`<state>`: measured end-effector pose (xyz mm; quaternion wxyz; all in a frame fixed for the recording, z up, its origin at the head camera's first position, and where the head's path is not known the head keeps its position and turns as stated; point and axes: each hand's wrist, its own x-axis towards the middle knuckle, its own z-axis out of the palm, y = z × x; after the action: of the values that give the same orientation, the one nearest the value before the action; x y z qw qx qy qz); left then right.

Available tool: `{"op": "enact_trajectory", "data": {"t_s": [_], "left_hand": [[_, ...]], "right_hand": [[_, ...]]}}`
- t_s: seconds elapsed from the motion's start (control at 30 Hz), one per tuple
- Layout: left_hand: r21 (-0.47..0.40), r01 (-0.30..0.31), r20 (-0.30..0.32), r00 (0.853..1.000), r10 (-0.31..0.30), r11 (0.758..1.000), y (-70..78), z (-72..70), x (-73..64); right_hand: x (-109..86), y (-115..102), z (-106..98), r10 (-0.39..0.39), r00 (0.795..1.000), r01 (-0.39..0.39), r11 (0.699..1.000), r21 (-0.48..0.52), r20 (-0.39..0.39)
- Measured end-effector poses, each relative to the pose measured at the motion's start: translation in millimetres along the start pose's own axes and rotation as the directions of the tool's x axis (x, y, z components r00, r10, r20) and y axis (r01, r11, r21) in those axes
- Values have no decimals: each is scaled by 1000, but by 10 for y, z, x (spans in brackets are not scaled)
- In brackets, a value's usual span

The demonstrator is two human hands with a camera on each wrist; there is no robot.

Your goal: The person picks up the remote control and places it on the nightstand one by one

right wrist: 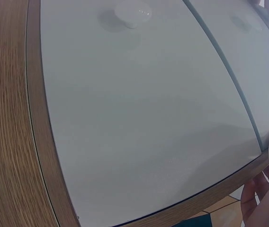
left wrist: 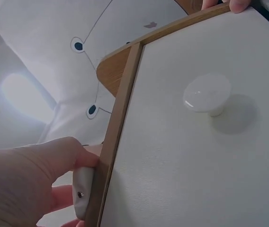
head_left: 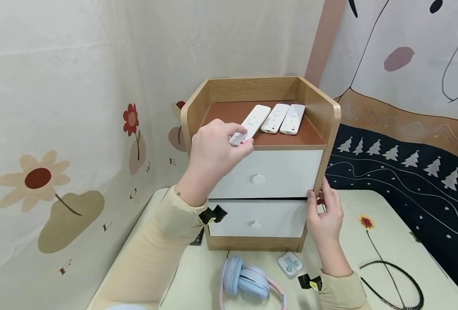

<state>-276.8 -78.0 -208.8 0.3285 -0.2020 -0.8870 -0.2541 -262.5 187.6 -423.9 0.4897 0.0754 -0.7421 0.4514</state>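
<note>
A white remote control (head_left: 255, 120) lies slantwise on the brown top shelf of a small wooden cabinet (head_left: 267, 243). My left hand (head_left: 217, 153) pinches its near end, thumb at the front edge and index finger on top. In the left wrist view, the end of that remote (left wrist: 82, 191) shows beneath the left hand (left wrist: 40, 175). Two more white remotes, one in the middle (head_left: 275, 118) and one at the right (head_left: 292, 119), lie to its right. My right hand (head_left: 327, 213) rests against the cabinet's right side, thumb on the front edge and fingers along the outside.
The cabinet has a white upper drawer (head_left: 229, 181) and a lower drawer (head_left: 229, 217), each with a round knob. Blue headphones (head_left: 248, 280) and an earphone case (head_left: 290, 264) lie before it. A black coiled cord (head_left: 415, 284) lies at right.
</note>
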Motion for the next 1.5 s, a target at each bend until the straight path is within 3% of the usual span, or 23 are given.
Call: {"op": "enact_trajectory", "data": {"t_s": [0.17,0.37,1.07,1.5], "left_hand": [[46,92,96,991,-96,995,31,4,131],[101,149,185,969,-166,984,56,36,264],[82,125,349,926,-146,989,67,92,452],[71,124,289,947,-139,990,60,103,370]], "right_hand": [[0,-3,8,-3,1000,4,1000,5,-9],[-6,-14,33,-35,998,35,999,4,-49],[1,-35,36,-28,998,29,1000,1,-49],[7,-7,41,-33,998,33,999,1,-51]]}}
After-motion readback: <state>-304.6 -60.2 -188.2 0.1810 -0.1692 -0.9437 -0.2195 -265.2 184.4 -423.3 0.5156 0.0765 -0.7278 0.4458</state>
